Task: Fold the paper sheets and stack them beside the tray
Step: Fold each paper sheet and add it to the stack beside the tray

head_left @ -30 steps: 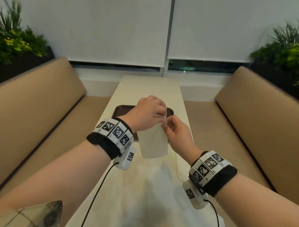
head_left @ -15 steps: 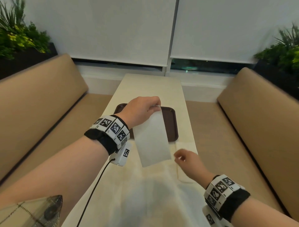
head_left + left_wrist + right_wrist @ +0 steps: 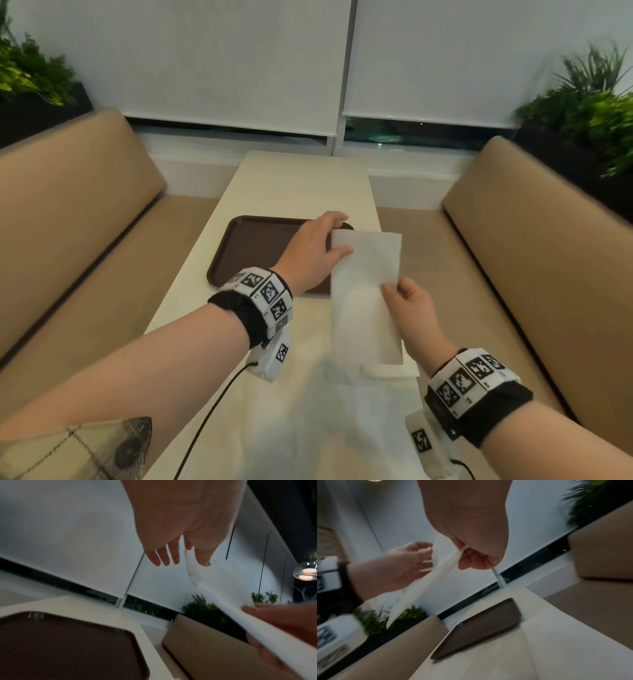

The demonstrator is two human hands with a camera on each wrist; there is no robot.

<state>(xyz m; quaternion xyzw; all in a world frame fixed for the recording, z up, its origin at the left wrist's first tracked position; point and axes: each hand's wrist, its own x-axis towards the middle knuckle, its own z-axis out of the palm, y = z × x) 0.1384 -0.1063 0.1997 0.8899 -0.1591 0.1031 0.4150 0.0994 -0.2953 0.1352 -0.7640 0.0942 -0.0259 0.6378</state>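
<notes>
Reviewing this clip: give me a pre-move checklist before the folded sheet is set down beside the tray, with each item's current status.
1. Left hand holds the folded paper sheet at its top corner, thumb on its face: ok.
2. Right hand pinches the sheet's right edge: ok.
3. Sheet is clear of the table, held in the air: ok.
4. Stack of folded sheets lies near the brown tray, on the table: ok.
5. Held sheet is squared with that stack: not ok, it hangs above it, partly over the tray's near corner.
6. Fold crease is crisp and edges match: cannot tell, the wrist views are blurred.
</notes>
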